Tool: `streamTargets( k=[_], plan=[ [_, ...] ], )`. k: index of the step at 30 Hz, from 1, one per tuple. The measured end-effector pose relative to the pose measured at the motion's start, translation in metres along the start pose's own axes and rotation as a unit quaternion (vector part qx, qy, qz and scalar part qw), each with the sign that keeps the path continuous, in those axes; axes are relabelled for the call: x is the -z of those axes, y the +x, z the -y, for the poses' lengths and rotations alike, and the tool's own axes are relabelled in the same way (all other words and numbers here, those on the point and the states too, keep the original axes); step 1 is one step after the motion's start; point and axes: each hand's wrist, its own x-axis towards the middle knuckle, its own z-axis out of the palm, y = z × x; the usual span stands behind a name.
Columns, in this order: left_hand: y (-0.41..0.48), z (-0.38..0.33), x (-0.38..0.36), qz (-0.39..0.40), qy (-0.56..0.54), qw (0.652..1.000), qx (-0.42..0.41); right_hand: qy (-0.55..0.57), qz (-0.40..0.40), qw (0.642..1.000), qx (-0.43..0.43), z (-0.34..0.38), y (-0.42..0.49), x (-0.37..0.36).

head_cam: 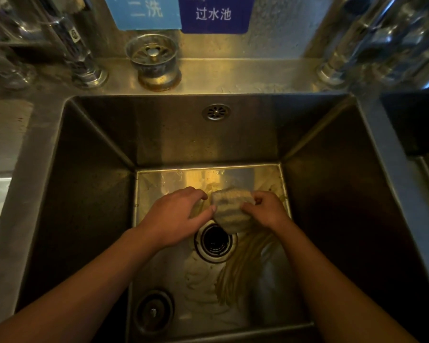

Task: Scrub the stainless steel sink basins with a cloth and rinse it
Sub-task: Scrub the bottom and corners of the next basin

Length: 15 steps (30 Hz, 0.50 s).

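Here the stainless steel sink basin (84,194) fills the view, deep and square, with a back ledge (245,73) behind it. At the ledge's left end stands the left tap (84,70), its chrome base blurred. Just right of it on the ledge sits a metal strainer basket (154,60), upright, with rust-coloured staining round its foot. Above it on the wall hangs a pale blue sign (146,11). In the near-left corner of the basin floor lies a round stopper (154,310), flat, well apart from the hands.

The left hand (176,216) reaches in over the floor's middle, fingers loosely spread. Its thumb tip touches the left edge of the cloth (230,209), but I cannot tell whether it pinches the cloth or only rests against it.

A dark blue sign (214,13) adjoins the pale one. Below it, in the basin's back wall, is a small round overflow grille (216,112). The open drain hole (216,241) lies in the middle of the floor. The cloth, a pale ribbed wad, sits just beyond the drain and overlaps its far rim. Yellowish streaks (235,268) fan across the floor from the drain toward the near edge.

The right hand (265,209) grips the cloth's right end, fingers curled tightly round it. At the ledge's right end stands the right tap (337,68), also blurred.
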Motion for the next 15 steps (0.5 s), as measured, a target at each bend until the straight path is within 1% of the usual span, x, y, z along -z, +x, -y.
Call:
streamTargets(
  k=[3,5,7,11,12,13,15],
  plan=[
    [-0.001,0.002,-0.004,0.003,0.006,1.0,0.002,0.095,-0.063,0.993,0.026,0.008,-0.008,0.009],
    [-0.002,0.002,-0.005,0.002,0.002,1.0,0.004,0.1,-0.124,0.986,0.052,0.019,-0.013,0.022],
    [-0.003,0.001,-0.005,0.003,-0.002,1.0,0.005,0.074,-0.168,0.978,0.1,0.031,-0.02,0.039],
    [-0.002,-0.002,-0.004,-0.001,-0.003,1.0,0.009,-0.077,-0.241,0.944,0.213,0.048,-0.038,0.061],
    [-0.002,-0.003,-0.003,-0.003,-0.004,1.0,0.009,-0.094,-0.247,0.938,0.222,0.048,-0.041,0.06],
    [-0.002,-0.002,-0.003,-0.005,-0.004,1.0,0.009,-0.096,-0.236,0.944,0.208,0.046,-0.042,0.058],
    [-0.002,-0.002,-0.003,-0.007,-0.004,1.0,0.009,-0.06,-0.165,0.976,0.126,0.038,-0.039,0.048]
  ],
)
